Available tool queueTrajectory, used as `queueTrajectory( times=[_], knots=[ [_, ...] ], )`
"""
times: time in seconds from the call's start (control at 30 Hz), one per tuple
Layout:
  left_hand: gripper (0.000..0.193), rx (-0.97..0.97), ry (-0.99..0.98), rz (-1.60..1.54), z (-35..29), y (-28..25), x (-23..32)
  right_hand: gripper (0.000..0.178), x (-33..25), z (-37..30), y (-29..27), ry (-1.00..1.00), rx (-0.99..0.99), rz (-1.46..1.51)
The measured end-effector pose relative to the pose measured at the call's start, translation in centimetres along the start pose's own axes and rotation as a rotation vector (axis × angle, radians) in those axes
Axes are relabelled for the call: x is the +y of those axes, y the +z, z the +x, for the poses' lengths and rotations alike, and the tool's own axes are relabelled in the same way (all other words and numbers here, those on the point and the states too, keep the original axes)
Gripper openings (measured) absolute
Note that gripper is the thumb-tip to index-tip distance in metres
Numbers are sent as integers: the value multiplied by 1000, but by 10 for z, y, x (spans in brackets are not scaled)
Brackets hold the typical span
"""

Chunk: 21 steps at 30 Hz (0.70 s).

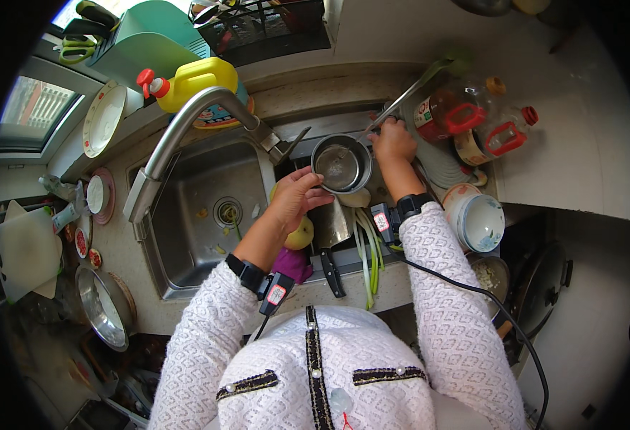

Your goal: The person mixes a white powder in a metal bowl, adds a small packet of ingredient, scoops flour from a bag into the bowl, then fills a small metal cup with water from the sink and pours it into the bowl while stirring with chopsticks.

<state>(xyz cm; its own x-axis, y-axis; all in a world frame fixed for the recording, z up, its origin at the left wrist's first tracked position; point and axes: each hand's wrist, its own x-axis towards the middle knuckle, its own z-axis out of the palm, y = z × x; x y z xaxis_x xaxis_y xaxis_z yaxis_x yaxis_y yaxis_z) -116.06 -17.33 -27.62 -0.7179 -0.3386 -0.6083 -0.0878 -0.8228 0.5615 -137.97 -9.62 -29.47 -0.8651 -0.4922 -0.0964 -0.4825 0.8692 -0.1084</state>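
My left hand (299,198) holds a small round metal pot (339,168) by its near left side, thumb at the rim and fingers underneath. The pot is over the right part of the sink, its inside facing up. At the pot's right, my right hand (394,141) has its fingers curled closed beside a long thin metal rod (408,95) that slants up and away; what those fingers grip is hidden. Green onions (366,247), a black-handled knife (332,272), a yellowish round fruit or vegetable (301,234) and something purple (293,265) lie below the pot.
The faucet (211,100) arches over the left sink basin (193,215), which holds scraps near its drain. A yellow jug (204,79) stands behind. Red-handled bottles (447,107) and stacked bowls (480,222) are at the right. A black cable (473,287) hangs from my right wrist.
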Motion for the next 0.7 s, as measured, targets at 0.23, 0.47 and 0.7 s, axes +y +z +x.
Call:
queueTrajectory(
  times=[0.23,0.47,0.7],
  knots=[
    [20,-11,-19,15,3,-2,-2,43,1,1,-2,-10,-25,23],
    [29,-30,-30,-30,6,-1,-3,42,1,-1,-3,-18,-1,15],
    [28,-19,-26,-27,4,1,-2,41,2,-1,-1,-32,11,16]
  ],
)
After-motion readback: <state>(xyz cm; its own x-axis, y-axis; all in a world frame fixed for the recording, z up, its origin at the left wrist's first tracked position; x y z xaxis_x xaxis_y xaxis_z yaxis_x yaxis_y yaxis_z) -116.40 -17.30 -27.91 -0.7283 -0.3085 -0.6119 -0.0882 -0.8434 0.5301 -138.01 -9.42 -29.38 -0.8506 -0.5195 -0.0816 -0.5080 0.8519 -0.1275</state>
